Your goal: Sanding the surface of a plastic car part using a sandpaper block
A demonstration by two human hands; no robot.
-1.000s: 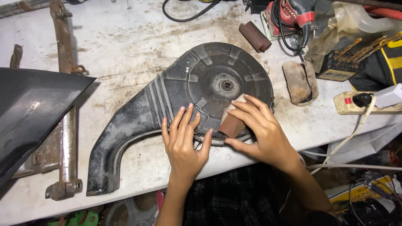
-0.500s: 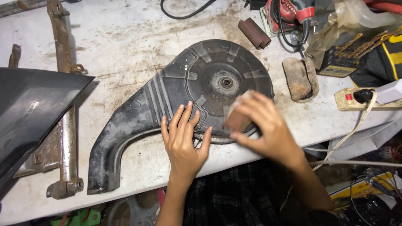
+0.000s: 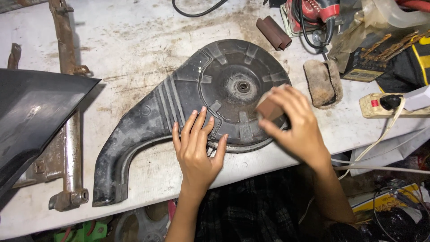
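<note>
A dark grey plastic cover (image 3: 179, 107), round at one end with a long curved tail, lies on a stained white workbench (image 3: 134, 40). My left hand (image 3: 197, 148) rests flat on the cover's near edge, fingers spread, holding it down. My right hand (image 3: 293, 123) grips a folded brown piece of sandpaper (image 3: 268, 109) and presses it on the round part, right of the centre hole (image 3: 243, 86).
A black panel (image 3: 31, 116) and a rusty metal bracket (image 3: 67, 134) lie at the left. A brown sandpaper roll (image 3: 273, 32), red power tool (image 3: 313, 13), worn pad (image 3: 322, 83), drill bits (image 3: 389, 45) and power strip (image 3: 389, 105) crowd the right. Cables hang off the bench edge.
My right hand has slid the sandpaper from the cover's near edge up and right over the round part. My left hand has stayed in place.
</note>
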